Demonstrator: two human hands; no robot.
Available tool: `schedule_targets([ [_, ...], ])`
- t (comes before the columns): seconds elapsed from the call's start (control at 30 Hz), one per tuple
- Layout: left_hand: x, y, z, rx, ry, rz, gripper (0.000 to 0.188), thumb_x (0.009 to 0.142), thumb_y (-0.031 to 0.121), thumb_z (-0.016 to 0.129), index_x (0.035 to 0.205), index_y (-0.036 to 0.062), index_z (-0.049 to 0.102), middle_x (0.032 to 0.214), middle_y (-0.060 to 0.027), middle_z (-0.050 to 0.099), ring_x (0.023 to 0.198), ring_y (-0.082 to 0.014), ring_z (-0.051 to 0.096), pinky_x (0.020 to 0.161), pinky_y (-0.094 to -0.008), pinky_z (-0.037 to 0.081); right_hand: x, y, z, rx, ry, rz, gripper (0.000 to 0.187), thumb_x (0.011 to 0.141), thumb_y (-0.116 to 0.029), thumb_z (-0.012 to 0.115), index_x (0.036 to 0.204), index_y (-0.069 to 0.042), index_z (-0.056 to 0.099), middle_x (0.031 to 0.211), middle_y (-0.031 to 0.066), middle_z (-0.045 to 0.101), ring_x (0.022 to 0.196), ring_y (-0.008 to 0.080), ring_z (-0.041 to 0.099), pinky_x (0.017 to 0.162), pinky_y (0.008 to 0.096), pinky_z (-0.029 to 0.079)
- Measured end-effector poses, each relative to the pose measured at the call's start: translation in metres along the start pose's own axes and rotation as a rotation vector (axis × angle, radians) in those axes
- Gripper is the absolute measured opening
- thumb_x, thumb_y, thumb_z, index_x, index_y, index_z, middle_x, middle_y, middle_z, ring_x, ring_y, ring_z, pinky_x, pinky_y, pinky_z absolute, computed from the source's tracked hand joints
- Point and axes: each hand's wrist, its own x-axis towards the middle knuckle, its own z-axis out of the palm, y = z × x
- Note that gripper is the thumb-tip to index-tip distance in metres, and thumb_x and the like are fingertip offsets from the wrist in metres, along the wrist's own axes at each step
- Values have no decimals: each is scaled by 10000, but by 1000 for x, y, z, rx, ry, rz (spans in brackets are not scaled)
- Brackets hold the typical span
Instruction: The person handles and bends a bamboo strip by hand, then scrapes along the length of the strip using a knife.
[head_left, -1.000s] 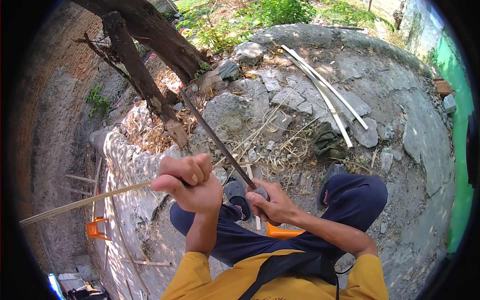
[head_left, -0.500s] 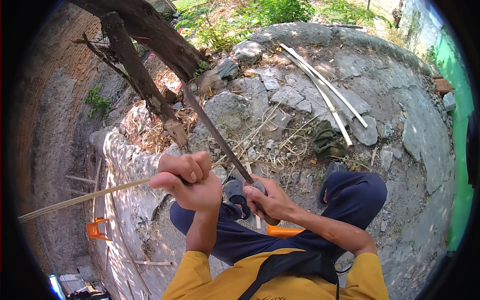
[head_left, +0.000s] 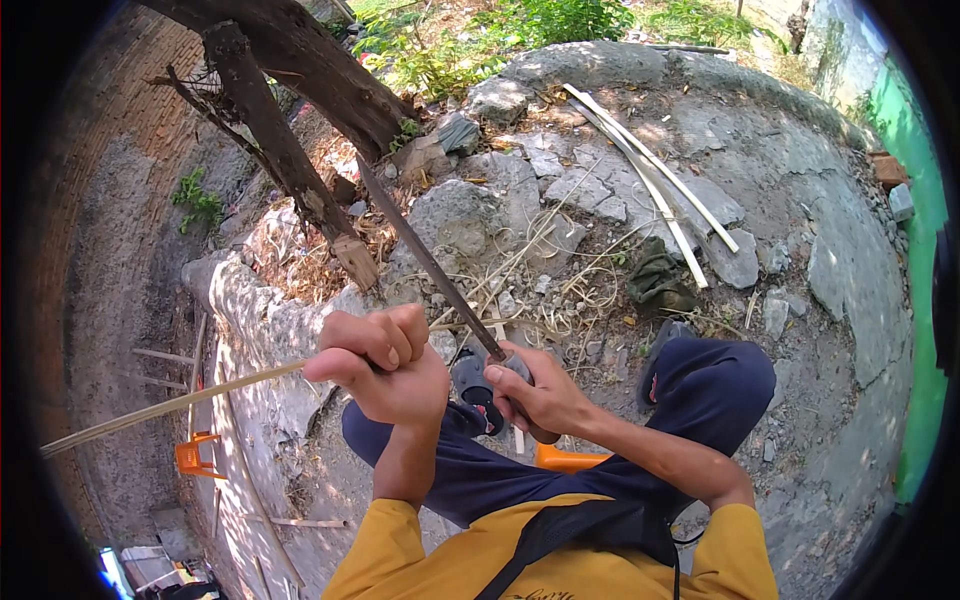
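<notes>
The left grip (head_left: pixel 378 360) hides the middle of a thin strip (head_left: pixel 180 402); the right grip (head_left: pixel 538 390) covers most of the long blade's (head_left: pixel 430 262) handle (head_left: pixel 543 435). Navy trousers (head_left: pixel 510 488) partly hide an orange object (head_left: pixel 570 459). The upper edge cuts a dark trunk (head_left: pixel 320 75); lower-left clutter (head_left: pixel 155 570) is too small to identify.

Seen from the left of two fisheye cameras worn side by side on your head, the upright view looks steeply down and forward over your mustard-yellow T-shirt (head_left: pixel 620 580) at six o'clock. Your left hand (head_left: pixel 385 365), toward eight o'clock, and right hand (head_left: pixel 540 392), at five, sit near the lens. Leafy green shrubs (head_left: pixel 570 25) mark the far side just past twelve; a green wall (head_left: pixel 918 400) bows along the dark circular rim at three, and an orange plastic chair (head_left: pixel 190 458) stands well off at eight.
</notes>
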Motion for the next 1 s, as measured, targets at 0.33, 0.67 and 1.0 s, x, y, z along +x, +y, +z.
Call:
schedule_targets([
  [0.33, -1, -1, -3, -1, -9, 12, 548, 1080, 563, 304, 755, 126, 364, 531, 48, 181, 477, -84, 84, 474, -315, 91, 4, 4, 0, -18, 37, -31, 448, 1023, -387, 577, 1111, 52, 573, 616, 24, 594, 456, 96, 552, 447, 265, 450],
  [0.67, 1, -4, -9, 9, 63, 12, 550, 1083, 561, 297, 750, 130, 363, 534, 50, 173, 482, -81, 78, 473, -315, 87, 6, 24, -4, -47, 110, -12, 415, 1029, -392, 567, 1021, 23, 566, 607, 27, 593, 455, 85, 553, 452, 261, 452],
  [1.0, 0, 0, -10, -59, -34, -8, 546, 1082, 558, 310, 751, 128, 368, 526, 49, 182, 472, -81, 86, 471, -313, 97, 1, 8, -2, 30, -13, -51, 417, 1026, -386, 568, 1050, 31, 559, 602, 20, 584, 444, 83, 541, 436, 249, 438],
])
